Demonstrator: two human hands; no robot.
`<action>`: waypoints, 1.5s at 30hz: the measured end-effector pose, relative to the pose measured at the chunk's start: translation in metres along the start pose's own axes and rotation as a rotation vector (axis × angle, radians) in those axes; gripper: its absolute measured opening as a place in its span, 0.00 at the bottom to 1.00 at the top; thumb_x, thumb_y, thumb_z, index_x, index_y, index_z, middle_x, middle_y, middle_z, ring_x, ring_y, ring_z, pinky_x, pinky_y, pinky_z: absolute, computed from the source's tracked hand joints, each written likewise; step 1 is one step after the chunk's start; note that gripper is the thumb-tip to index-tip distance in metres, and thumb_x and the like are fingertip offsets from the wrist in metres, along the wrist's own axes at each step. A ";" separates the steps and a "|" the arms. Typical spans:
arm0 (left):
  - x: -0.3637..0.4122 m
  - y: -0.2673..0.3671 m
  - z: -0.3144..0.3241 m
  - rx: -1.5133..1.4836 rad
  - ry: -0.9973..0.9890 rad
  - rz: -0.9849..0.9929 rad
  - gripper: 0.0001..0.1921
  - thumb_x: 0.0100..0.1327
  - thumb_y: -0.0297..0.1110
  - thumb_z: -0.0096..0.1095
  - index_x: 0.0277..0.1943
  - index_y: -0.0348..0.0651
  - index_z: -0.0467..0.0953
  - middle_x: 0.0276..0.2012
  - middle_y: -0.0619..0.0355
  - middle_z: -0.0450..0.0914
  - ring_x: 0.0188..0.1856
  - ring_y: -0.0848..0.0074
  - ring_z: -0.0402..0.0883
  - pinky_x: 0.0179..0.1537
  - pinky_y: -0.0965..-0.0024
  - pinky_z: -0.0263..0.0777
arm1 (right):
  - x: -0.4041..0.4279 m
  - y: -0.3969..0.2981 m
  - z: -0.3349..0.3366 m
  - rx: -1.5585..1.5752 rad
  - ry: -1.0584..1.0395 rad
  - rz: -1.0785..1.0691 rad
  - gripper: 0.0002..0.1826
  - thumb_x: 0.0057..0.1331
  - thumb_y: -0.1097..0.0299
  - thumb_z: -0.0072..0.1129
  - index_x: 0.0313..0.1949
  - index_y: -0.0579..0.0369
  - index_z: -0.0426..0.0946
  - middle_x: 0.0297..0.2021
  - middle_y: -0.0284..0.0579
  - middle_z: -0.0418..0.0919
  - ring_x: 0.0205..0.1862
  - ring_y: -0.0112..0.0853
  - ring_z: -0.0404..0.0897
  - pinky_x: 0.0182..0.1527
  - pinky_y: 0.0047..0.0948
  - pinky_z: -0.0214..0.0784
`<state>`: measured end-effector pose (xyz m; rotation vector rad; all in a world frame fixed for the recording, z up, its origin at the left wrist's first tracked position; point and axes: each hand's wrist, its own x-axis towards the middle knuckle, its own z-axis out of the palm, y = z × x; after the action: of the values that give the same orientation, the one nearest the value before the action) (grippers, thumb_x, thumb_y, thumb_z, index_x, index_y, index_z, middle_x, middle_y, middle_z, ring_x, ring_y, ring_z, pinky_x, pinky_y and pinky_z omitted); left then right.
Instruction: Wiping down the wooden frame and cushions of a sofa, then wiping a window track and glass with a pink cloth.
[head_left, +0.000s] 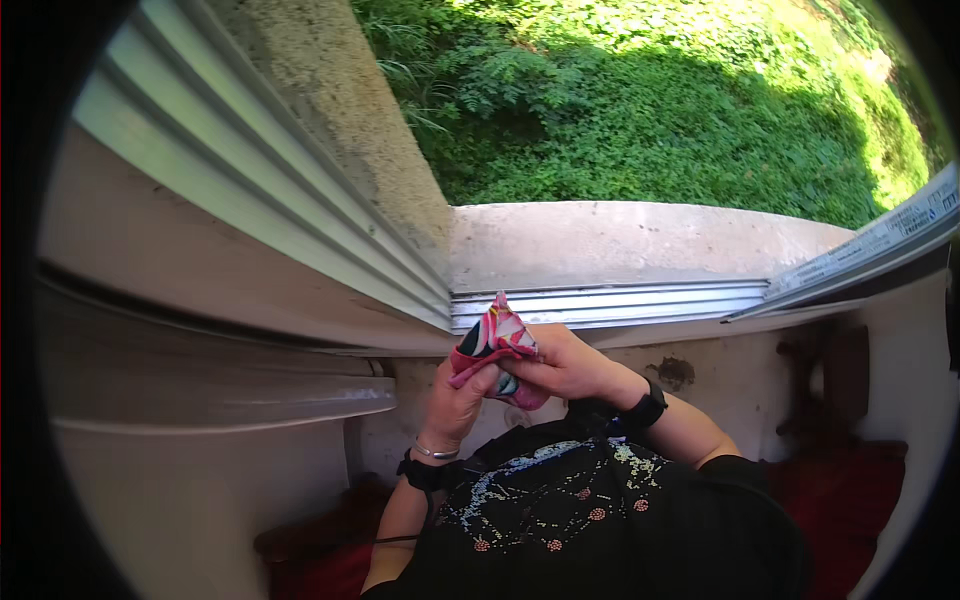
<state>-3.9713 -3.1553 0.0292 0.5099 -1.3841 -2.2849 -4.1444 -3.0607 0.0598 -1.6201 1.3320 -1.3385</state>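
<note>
A folded, patterned cloth (499, 341) in pink, red, white and dark tones is held up in front of my chest, close to the window track. My left hand (456, 397) grips its lower left side, with the thumb pressed on the fabric. From the right, my right hand (559, 364) pinches the same cloth, its fingers curled against the folds. Both hands nearly meet at the cloth, which hides some fingertips. Just beyond them runs the metal sliding-window track (615, 306).
Outside the track lies a concrete ledge (637, 236), with green plants (660, 127) past it. A ribbed window frame (285, 195) stands at left, another frame (877, 232) bearing printed film at right. Dark red furniture (840, 495) is behind me on the right.
</note>
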 end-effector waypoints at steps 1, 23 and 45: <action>-0.011 0.000 -0.017 0.024 0.012 -0.042 0.25 0.65 0.33 0.64 0.63 0.37 0.69 0.51 0.60 0.78 0.51 0.80 0.75 0.55 0.74 0.67 | 0.004 -0.003 0.002 0.101 -0.036 0.067 0.14 0.68 0.70 0.53 0.52 0.54 0.75 0.39 0.47 0.81 0.41 0.36 0.81 0.47 0.30 0.70; 0.048 0.248 0.034 1.454 0.771 1.691 0.33 0.75 0.53 0.24 0.70 0.33 0.53 0.71 0.42 0.54 0.71 0.57 0.55 0.69 0.56 0.47 | 0.284 -0.278 -0.112 -0.139 0.783 -1.531 0.10 0.57 0.73 0.61 0.39 0.49 0.83 0.45 0.48 0.79 0.40 0.43 0.82 0.44 0.33 0.75; 0.041 0.250 0.021 1.818 0.576 1.722 0.35 0.68 0.61 0.40 0.69 0.46 0.57 0.68 0.36 0.57 0.72 0.45 0.51 0.70 0.39 0.35 | 0.298 -0.284 -0.082 -0.462 0.473 -1.460 0.37 0.59 0.66 0.60 0.66 0.63 0.60 0.68 0.58 0.58 0.70 0.50 0.58 0.70 0.46 0.53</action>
<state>-3.9763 -3.2656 0.2581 0.1190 -1.8100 0.6575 -4.1481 -3.2551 0.4316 -2.9479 0.5023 -2.4196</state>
